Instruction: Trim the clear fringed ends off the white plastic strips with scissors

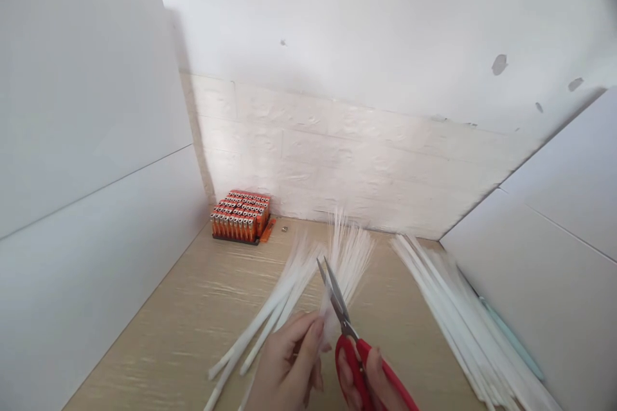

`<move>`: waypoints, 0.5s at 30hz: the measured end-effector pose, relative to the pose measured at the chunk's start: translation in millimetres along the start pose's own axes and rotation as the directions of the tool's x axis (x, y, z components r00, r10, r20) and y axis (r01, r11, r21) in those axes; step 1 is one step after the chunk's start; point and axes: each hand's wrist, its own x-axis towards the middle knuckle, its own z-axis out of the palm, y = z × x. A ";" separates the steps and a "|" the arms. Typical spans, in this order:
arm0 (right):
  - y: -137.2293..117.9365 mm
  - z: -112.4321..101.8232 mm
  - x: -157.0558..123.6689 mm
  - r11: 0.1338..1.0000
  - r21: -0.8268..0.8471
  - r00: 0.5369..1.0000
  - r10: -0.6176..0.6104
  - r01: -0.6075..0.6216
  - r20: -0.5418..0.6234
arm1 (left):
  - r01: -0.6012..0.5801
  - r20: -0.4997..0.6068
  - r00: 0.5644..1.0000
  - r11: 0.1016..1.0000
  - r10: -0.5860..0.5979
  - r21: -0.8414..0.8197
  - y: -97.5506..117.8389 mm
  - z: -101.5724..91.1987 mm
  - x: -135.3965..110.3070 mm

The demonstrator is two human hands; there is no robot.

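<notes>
My left hand [288, 363] grips a bunch of white plastic strips [308, 282] low in the view, and their upper ends fan out into fine frayed fibres [349, 257]. My right hand [373, 376] holds red-handled scissors [359, 359] by the loops. The steel blades [332, 289] stand slightly apart against the white bunch. Its lower part is partly hidden behind my fingers. Long white strips [255, 334] trail down from the bunch across the table. A larger heap of white strips [463, 314] lies to the right of my hands.
A block of orange cylinders with silver tops [240, 217] stands in a dark tray at the back left of the wood-grain table [193, 327]. A small metal piece [284, 229] lies beside it. White panels [87, 141] enclose the left and right sides, and a white brick-textured wall [347, 154] stands behind.
</notes>
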 end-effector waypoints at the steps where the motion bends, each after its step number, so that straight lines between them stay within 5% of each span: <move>1: -1.9 0.2 0.4 1.000 0.004 1.000 -0.001 0.001 0.010 | -0.009 0.003 1.000 1.000 0.009 0.005 1.0 -0.5 0.9; 15: -7.1 -3.5 12.2 1.000 0.020 0.997 -0.023 0.021 0.074 | -0.047 -0.009 0.999 0.998 0.047 -0.036 -8.0 1.6 14.2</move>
